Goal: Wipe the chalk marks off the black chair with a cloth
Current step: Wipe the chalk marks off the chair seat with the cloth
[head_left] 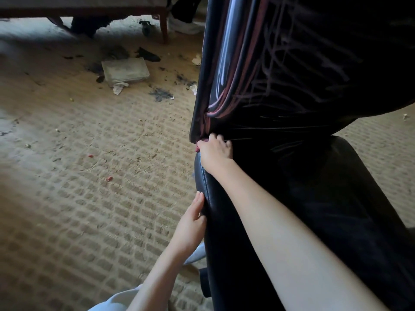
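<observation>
The black leather chair (314, 198) fills the right half of the view. Pink and pale chalk marks (280, 63) scrawl over its backrest and run in lines down the left edge. My right hand (215, 151) is at the crease where backrest meets seat, at the chair's left side, fingers curled over a pink cloth (197, 149). Only a small bit of the cloth shows under the hand. My left hand (193, 218) lies lower, its straight fingers resting against the seat's left edge.
Beige patterned carpet (89, 198) spreads to the left, strewn with dark debris, paper scraps and small pink bits (109, 178). A flat grey box (125, 71) lies on it. A wooden furniture leg (164, 25) and a white shoe (184, 24) are at the top.
</observation>
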A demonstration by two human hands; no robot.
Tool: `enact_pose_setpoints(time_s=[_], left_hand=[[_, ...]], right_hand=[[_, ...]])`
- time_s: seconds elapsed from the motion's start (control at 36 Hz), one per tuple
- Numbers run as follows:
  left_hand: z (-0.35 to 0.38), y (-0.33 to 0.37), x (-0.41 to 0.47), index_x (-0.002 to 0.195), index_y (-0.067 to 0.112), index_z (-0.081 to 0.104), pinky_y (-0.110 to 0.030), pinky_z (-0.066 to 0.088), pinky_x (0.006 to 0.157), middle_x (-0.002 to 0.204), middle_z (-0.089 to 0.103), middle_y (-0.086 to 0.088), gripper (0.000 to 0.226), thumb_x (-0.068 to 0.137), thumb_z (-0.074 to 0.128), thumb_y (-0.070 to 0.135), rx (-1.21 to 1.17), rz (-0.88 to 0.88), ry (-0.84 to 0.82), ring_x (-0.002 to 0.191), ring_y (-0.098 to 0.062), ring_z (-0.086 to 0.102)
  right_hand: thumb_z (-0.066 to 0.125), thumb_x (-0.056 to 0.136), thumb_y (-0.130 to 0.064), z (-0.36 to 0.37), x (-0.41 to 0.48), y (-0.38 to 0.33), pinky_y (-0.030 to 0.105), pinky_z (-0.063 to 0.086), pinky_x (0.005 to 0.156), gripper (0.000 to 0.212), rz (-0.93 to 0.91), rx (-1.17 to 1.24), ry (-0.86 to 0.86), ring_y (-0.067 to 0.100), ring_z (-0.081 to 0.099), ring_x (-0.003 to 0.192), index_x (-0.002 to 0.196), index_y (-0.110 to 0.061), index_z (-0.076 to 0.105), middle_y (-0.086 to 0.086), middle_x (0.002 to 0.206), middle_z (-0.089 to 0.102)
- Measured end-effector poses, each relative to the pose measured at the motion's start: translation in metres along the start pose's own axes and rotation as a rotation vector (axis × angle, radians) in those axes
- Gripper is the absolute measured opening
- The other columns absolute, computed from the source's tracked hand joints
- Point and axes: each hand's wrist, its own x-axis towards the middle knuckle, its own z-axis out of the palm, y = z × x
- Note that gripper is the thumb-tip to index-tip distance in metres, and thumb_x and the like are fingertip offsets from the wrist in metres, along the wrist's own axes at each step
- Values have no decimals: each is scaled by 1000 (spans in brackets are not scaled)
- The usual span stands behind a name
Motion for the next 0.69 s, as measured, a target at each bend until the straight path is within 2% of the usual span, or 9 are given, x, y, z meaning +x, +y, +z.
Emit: enact_pose_setpoints(time_s=[0.17, 0.22, 0.25, 0.31, 0.36, 0.42, 0.5, 0.61, 0.69], left_hand=[[1, -3, 3, 151, 19, 23, -29, 9, 120, 156, 17, 11, 71, 87, 30, -12, -18, 14, -40, 142, 2, 10], [-1, -2, 2, 146, 17, 35, -24, 18, 118, 152, 33, 10, 71, 83, 31, -15, -28, 42, -43, 141, -1, 22], [-2, 0, 1, 139, 17, 45, -16, 28, 111, 143, 44, 10, 65, 83, 31, -14, -20, 39, -42, 136, -3, 33], [-6, 2, -3, 121, 24, 55, -1, 39, 83, 123, 56, 13, 56, 85, 32, -12, 43, 32, -12, 111, -2, 54], [-13, -1, -5, 126, 21, 57, -11, 47, 75, 119, 59, 9, 53, 87, 32, -6, 117, -7, 97, 91, -10, 62], [-22, -1, -8, 134, 11, 52, -32, 52, 81, 130, 58, -2, 50, 89, 32, 0, 127, -99, 218, 97, -26, 64], [-35, 0, -9, 136, 7, 49, -27, 45, 77, 134, 56, -6, 48, 92, 32, 1, 8, -135, 299, 89, -10, 60], [-41, 4, -15, 137, 9, 46, -31, 41, 93, 133, 56, -7, 48, 93, 31, 2, -94, -159, 267, 113, -18, 53], [-33, 1, -22, 140, 12, 42, -21, 44, 75, 133, 54, -5, 49, 94, 31, 2, -76, -152, 219, 92, -10, 58]], right_hand=[[45, 96, -16, 6, -11, -24, 43, 30, 104, 36, -225, -257, -49, 30, 34, 128, 129, -19, 58, 11, 138, 39], [43, 97, -18, 20, -24, -33, 42, 28, 105, 36, -311, -365, -70, 28, 31, 129, 128, -21, 59, 9, 139, 39], [43, 97, -19, 26, -30, -35, 41, 27, 105, 35, -340, -397, -73, 27, 31, 129, 128, -21, 60, 8, 138, 39], [44, 96, -21, 33, -39, -34, 42, 24, 107, 34, -371, -420, -57, 26, 30, 128, 125, -21, 61, 7, 136, 39], [44, 96, -19, 32, -46, -29, 43, 23, 107, 34, -396, -425, -25, 27, 30, 128, 125, -19, 61, 8, 136, 38], [44, 96, -18, 29, -52, -25, 44, 23, 108, 34, -410, -425, 0, 27, 29, 128, 127, -17, 59, 8, 136, 37], [49, 94, -19, 28, -65, -25, 44, 24, 106, 33, -400, -428, 3, 27, 30, 126, 125, -18, 59, 8, 134, 36], [52, 92, -17, 35, -94, -20, 42, 27, 101, 29, -402, -370, -1, 27, 33, 119, 120, -19, 60, 8, 128, 38], [47, 92, -13, 39, -116, -11, 42, 28, 99, 28, -426, -313, 6, 27, 35, 116, 117, -18, 59, 7, 124, 39]])
